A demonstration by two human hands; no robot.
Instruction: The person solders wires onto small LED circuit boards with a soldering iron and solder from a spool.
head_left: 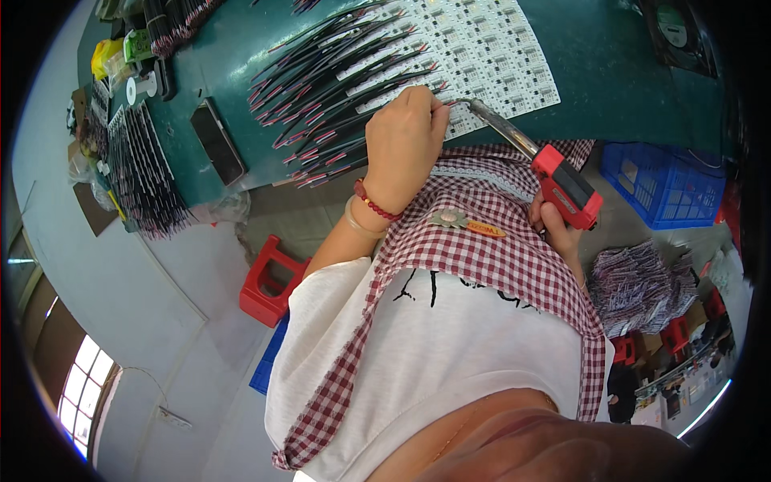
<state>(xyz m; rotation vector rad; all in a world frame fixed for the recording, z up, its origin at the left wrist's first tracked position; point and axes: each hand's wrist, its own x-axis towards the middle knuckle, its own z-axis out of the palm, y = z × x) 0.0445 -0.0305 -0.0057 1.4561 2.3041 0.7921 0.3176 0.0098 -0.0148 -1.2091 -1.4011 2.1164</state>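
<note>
My left hand [405, 136], with a red bead bracelet at its wrist, is closed in a pinch at the near edge of a white circuit board panel [518, 60]. A thin wire [450, 103] with a reddish end pokes out from its fingertips. My right hand [554, 229] is wrapped round the grip of a red and black soldering gun [572, 189]. The gun's metal tip meets the board right beside that wire end. Rows of black-sleeved wires [321, 104] fan out leftward from the panel, and my left hand covers some of them.
A phone [218, 141] lies on the green table [249, 48], left of the wires. Farther left hangs another wire bundle [140, 169]. A blue crate [666, 185] stands at the right, above heaped wired parts [642, 285]. A red stool [269, 281] is at lower left.
</note>
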